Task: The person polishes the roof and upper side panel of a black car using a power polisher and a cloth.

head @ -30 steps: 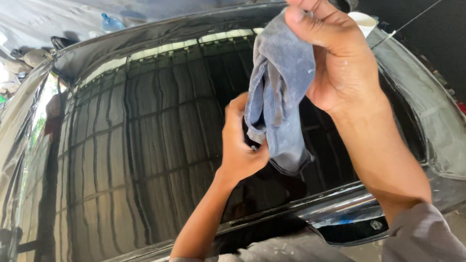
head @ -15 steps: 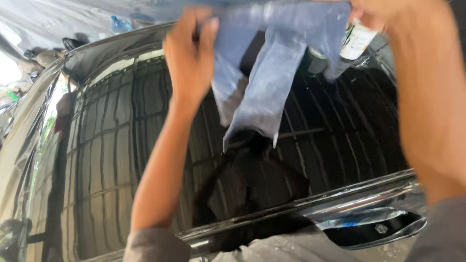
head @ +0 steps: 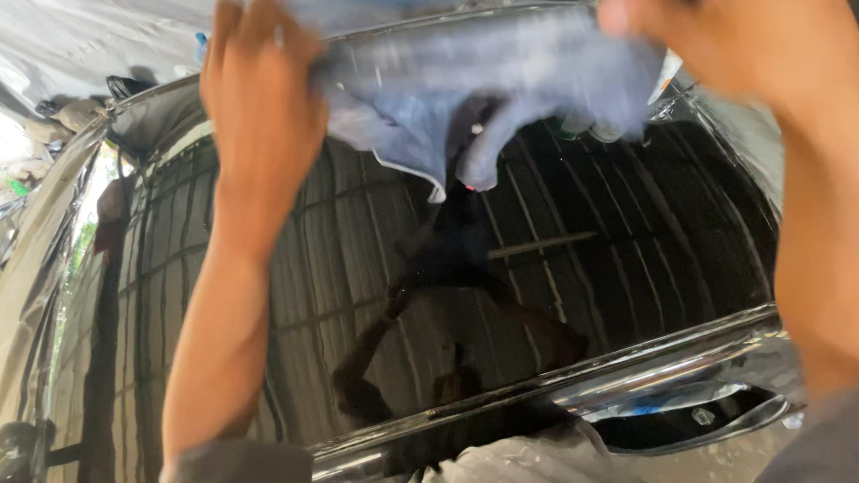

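Note:
A pale blue cloth is stretched wide between my two hands, high above a dark car window. My left hand grips its left edge with fingers closed over the fabric. My right hand holds the right edge near the top of the view, blurred. The cloth's middle sags down in a fold toward the glass. The glass is dark and glossy and mirrors my arms and the roof lines.
A chrome trim strip runs along the lower edge of the window, with a door handle recess below it. Grey sheeting hangs behind the car at upper left. Bright daylight shows at the far left.
Both hands have pulled apart and risen, spreading the bunched cloth out wide. The view has moved closer to the glass.

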